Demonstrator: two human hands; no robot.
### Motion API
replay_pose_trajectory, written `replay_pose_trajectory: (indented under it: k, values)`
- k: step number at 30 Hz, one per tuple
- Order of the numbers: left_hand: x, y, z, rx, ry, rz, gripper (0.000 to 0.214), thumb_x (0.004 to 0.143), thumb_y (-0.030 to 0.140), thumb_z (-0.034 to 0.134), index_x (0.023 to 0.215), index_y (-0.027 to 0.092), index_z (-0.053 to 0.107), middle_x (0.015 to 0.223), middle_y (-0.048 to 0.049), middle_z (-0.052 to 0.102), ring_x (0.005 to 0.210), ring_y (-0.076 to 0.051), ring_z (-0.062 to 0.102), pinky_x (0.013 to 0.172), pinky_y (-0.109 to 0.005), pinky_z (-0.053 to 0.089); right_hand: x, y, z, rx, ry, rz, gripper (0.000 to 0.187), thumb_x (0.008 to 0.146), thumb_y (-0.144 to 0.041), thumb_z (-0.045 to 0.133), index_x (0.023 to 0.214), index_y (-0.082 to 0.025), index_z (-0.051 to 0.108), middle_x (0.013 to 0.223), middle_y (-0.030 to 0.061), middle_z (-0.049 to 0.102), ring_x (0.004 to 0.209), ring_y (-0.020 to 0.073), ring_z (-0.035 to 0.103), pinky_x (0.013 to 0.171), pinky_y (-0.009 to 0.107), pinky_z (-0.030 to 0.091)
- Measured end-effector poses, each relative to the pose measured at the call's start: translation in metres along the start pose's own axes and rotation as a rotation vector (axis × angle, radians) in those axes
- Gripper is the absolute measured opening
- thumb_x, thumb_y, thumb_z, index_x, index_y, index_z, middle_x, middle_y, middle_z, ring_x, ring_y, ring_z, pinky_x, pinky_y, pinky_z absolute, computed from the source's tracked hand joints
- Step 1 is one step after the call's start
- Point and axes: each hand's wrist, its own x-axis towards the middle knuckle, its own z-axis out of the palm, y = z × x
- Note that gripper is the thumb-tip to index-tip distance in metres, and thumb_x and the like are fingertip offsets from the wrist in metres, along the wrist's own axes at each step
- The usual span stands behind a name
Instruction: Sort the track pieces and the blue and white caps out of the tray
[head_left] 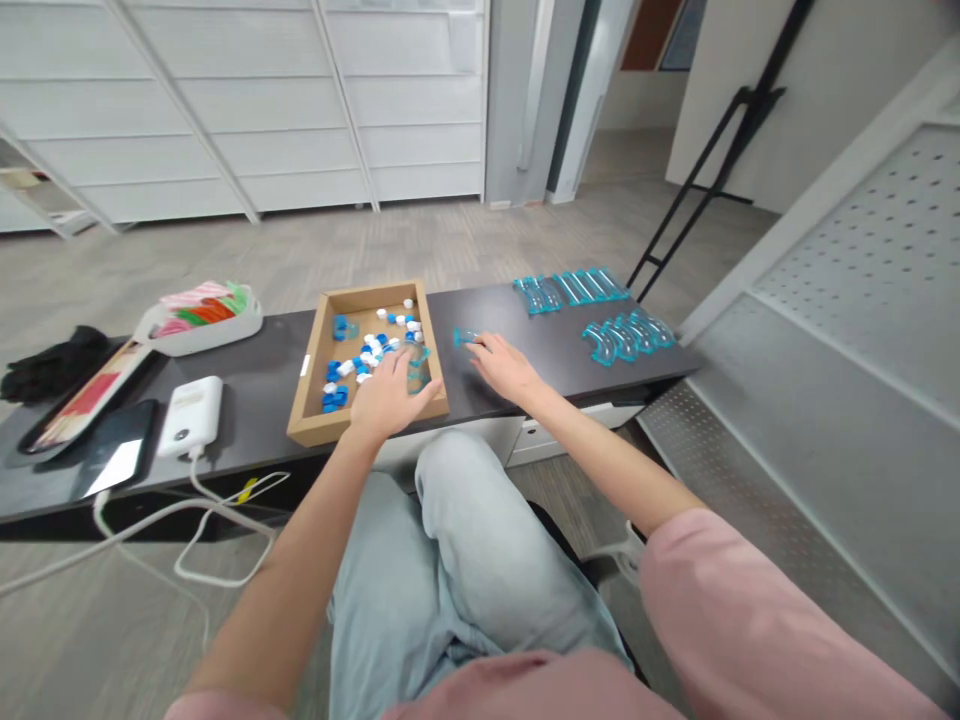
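right hand [504, 366] | grip open, holding nothing | blue tube [464, 337] at fingertips [481, 346] | left hand [390, 396] open over tray [309, 400]

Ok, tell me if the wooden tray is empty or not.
Not empty: the wooden tray holds scattered blue and white caps, and the left hand reaches into it near a clear blue piece.

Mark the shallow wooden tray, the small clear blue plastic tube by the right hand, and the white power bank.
Shallow wooden tray [319, 426]: head view, left end of its near rim.
Small clear blue plastic tube [465, 337]: head view, its middle.
White power bank [189, 415]: head view, top face.
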Motion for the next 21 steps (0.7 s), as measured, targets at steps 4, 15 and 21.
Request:
replay_pose_trajectory:
  k: [4,15,21]
  values:
    - [-0.002,-0.006,0.001,0.024,-0.002,0.033,0.086,0.109,0.079,0.046,0.174,0.024,0.058,0.180,-0.0222,0.058,0.167,-0.051,0.057,0.133,-0.070,0.051,-0.045,0.048,-0.011,-0.080,-0.031,0.208,0.044,0.123,-0.019,0.054,0.162,-0.018,0.074,0.156,0.0197,0.072,0.138,0.0326,0.066,0.120,0.047,0.060]
    - [0.000,-0.010,0.004,0.029,0.019,0.041,0.078,0.109,0.075,0.044,0.172,0.030,0.055,0.173,-0.0198,0.065,0.164,-0.050,0.058,0.134,-0.073,0.051,-0.106,0.109,-0.010,-0.260,0.030,0.521,0.040,0.122,-0.034,0.057,0.147,-0.015,0.080,0.150,0.0266,0.071,0.131,0.0398,0.062,0.110,0.054,0.052]
    - [-0.001,-0.007,0.000,-0.074,0.028,0.013,0.069,0.108,0.067,0.046,0.168,0.036,0.059,0.165,-0.0162,0.070,0.166,-0.047,0.056,0.142,-0.070,0.044,-0.106,0.111,-0.005,-0.222,0.079,0.563,0.046,0.122,-0.036,0.053,0.152,-0.011,0.076,0.158,0.0309,0.065,0.137,0.0450,0.057,0.113,0.060,0.049]
